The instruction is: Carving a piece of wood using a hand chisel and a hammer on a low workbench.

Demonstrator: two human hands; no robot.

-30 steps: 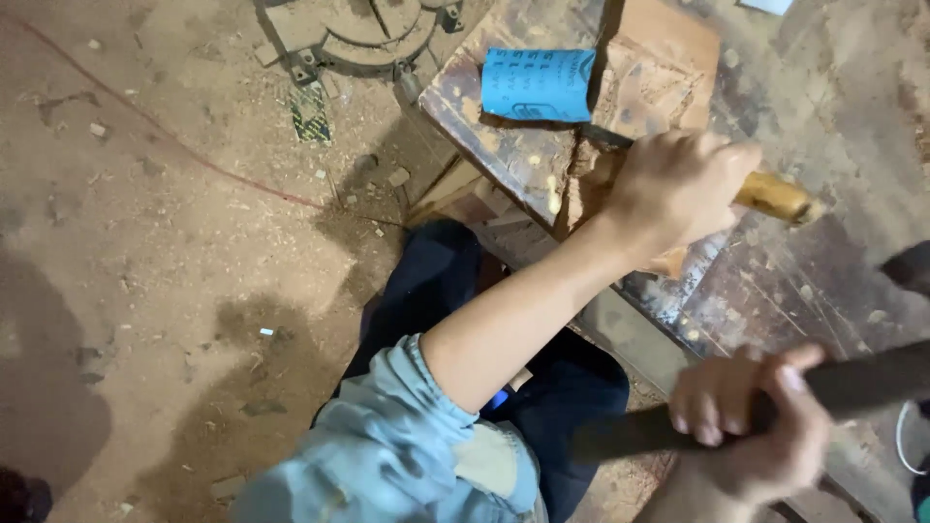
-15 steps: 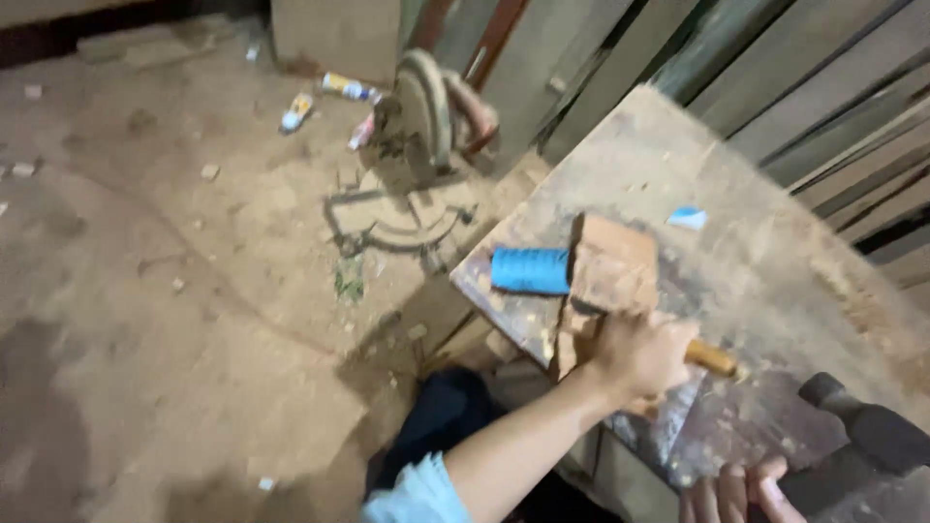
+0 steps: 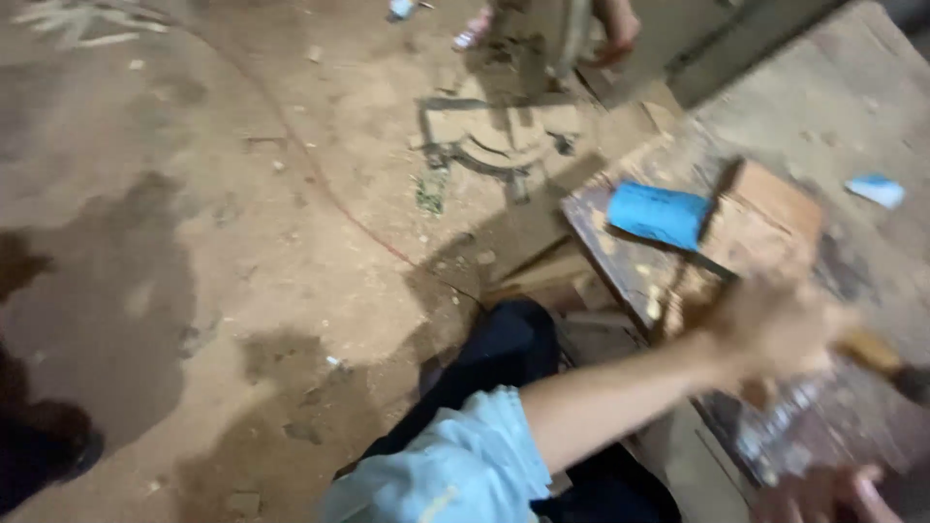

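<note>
Gripping wooden handle, blurred left hand, fingers seemingly clamped; right hand fingers unclear; blue roll beside wood block.

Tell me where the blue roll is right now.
In the head view the blue roll lies at upper right on the worn bench, against the left side of a wooden block, just beyond the blurred left hand.

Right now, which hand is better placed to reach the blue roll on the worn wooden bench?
Probably the left hand: it is stretched over the worn wooden bench, just below the blue roll. The right hand sits at the frame's bottom edge, farther off.
</note>
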